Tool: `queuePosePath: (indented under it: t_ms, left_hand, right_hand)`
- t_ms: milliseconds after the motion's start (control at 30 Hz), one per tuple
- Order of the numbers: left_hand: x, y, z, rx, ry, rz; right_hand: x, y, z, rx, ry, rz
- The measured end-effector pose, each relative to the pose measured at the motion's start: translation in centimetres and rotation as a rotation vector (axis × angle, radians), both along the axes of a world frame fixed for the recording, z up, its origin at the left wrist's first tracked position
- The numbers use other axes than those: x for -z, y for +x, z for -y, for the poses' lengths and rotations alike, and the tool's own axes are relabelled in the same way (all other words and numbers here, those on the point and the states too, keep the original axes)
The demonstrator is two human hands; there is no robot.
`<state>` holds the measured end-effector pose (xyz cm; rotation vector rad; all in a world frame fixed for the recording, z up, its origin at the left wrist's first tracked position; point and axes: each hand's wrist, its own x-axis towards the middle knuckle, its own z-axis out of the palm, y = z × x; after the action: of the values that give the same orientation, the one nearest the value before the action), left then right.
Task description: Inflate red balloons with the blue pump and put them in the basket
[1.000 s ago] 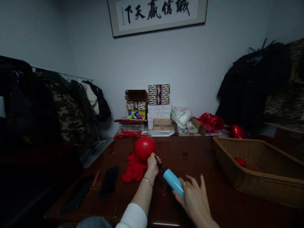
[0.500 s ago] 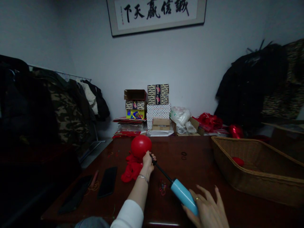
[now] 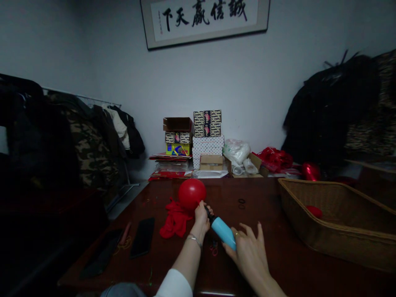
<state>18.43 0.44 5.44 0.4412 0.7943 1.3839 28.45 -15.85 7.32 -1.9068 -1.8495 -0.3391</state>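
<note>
A round, partly inflated red balloon (image 3: 192, 194) sits over the nozzle end of a blue hand pump (image 3: 224, 232). My left hand (image 3: 202, 214) is closed around the balloon's neck and the black nozzle. At the pump's near end, my right hand (image 3: 249, 249) holds the blue body between thumb and palm, several fingers stretched out past it. The black rod is mostly hidden inside the body. Beside the balloon, on its left, lies a crumpled heap of red cloth-like material (image 3: 176, 220).
A wicker basket (image 3: 337, 231) with a red balloon (image 3: 314, 211) in it stands at the right. Two dark flat things, one a phone (image 3: 142, 237), lie at the left. Small bands (image 3: 241, 203) are on the brown table (image 3: 256, 268). Boxes (image 3: 208, 145) stand behind.
My right hand has pushed the blue pump body up toward my left hand, so the black rod has slid in. The balloon appears slightly further right in view.
</note>
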Motion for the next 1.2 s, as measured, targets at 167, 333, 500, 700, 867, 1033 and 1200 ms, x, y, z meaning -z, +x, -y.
queuePosePath:
  t_ms: [167, 333, 500, 700, 867, 1033, 1200]
  left_hand:
    - [0.2, -0.1, 0.1, -0.01, 0.01, -0.039]
    - [0.6, -0.5, 0.0, -0.022, 0.004, -0.057]
    - [1.0, -1.6, -0.8, -0.051, 0.023, -0.047]
    - [0.4, -2.9, -1.8, -0.067, 0.035, -0.041]
    - [0.2, -2.6, -1.6, -0.065, 0.017, -0.005]
    - [0.3, -2.1, -0.9, -0.068, -0.008, 0.008]
    - [0.9, -1.1, -0.2, -0.053, -0.002, -0.012]
  right_hand:
    - [0.5, -0.5, -0.4, -0.004, -0.007, -0.027]
    - [1.3, -0.3, 0.2, -0.016, -0.011, -0.039]
    - [2.7, 1.2, 1.9, -0.047, 0.011, -0.032]
    - [5.5, 4.5, 4.0, -0.147, 0.104, 0.063]
    - [6.0, 5.8, 4.6, -0.16, 0.166, 0.109]
    - [5.0, 4.9, 4.3, -0.129, 0.138, 0.1]
    - [3.0, 2.6, 2.8, -0.053, 0.068, 0.044]
